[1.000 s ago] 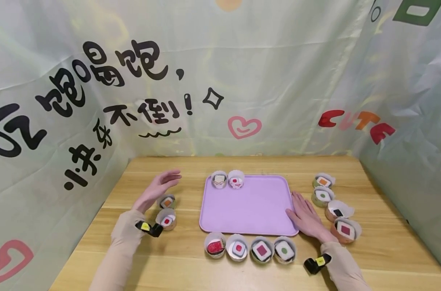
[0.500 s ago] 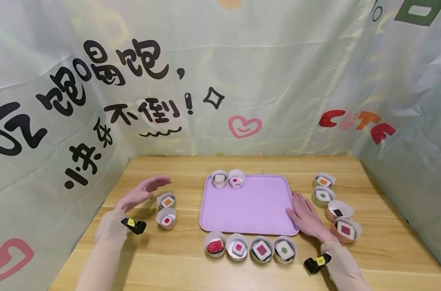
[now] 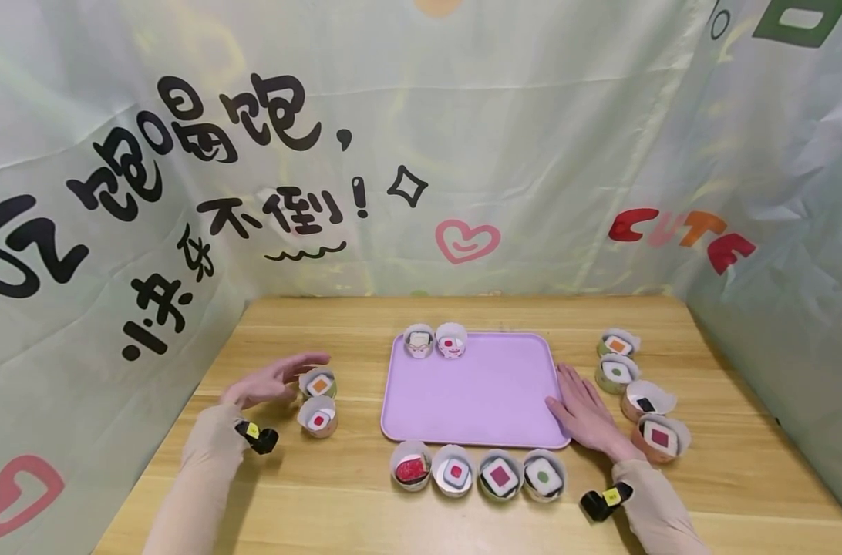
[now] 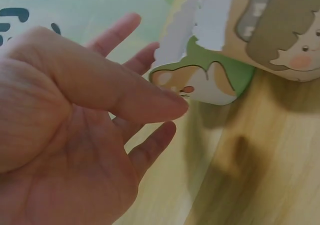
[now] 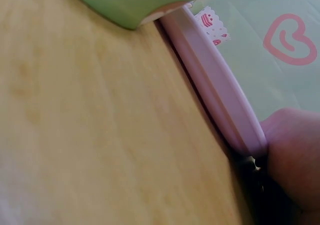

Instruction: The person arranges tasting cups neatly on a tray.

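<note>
My left hand (image 3: 268, 383) reaches in from the left beside a green paper cup (image 3: 318, 383) holding a sushi piece with an orange centre. In the left wrist view its fingers are spread loosely and the thumb overlaps the cup's dog-print wall (image 4: 210, 82). Just in front of that cup stands a brown paper cup (image 3: 318, 420) with a red-centred piece. My right hand (image 3: 587, 412) lies with straight fingers along the right edge of the lilac tray (image 3: 476, 393). Two paper cups, one with a pale piece (image 3: 419, 342) and one with a red-centred piece (image 3: 452, 342), stand at the tray's back left corner.
Several filled cups line the tray's front edge, among them a cup with a red piece (image 3: 411, 467) and a green-centred one (image 3: 543, 478). More cups, such as a brown one (image 3: 660, 439), form a column right of my right hand. A printed curtain (image 3: 532, 154) backs the table.
My left hand has drawn back to the left, away from above the green cup, then lowered and come in beside it. The right hand, tray and cups stay put.
</note>
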Demonstrator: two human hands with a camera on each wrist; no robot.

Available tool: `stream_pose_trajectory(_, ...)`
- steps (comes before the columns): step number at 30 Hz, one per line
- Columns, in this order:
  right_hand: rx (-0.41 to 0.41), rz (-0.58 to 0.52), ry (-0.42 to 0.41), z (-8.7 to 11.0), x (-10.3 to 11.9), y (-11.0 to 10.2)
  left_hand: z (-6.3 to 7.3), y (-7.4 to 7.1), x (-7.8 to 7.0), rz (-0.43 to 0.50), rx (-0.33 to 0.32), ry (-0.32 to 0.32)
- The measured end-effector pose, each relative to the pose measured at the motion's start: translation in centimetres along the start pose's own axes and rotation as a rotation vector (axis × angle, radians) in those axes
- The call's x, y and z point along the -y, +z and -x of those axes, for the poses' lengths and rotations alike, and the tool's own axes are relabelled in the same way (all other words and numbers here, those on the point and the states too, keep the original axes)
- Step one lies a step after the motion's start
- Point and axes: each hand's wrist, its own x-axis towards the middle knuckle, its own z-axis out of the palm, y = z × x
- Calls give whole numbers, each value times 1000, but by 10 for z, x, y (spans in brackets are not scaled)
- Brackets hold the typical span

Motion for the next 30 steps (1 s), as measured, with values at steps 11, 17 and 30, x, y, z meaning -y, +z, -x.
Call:
stream_pose_trajectory(11,7,-3,4,0,-1,0,-13,6,-2,-94,-4,-6)
stream_pose_trajectory(17,4,-1,-1,0,-1,0,-16,8,-3,-113,-3,-1)
stream_pose_trajectory(30,10,-4,4,0,-1,0,-20,14,-2,-202,-90,-72)
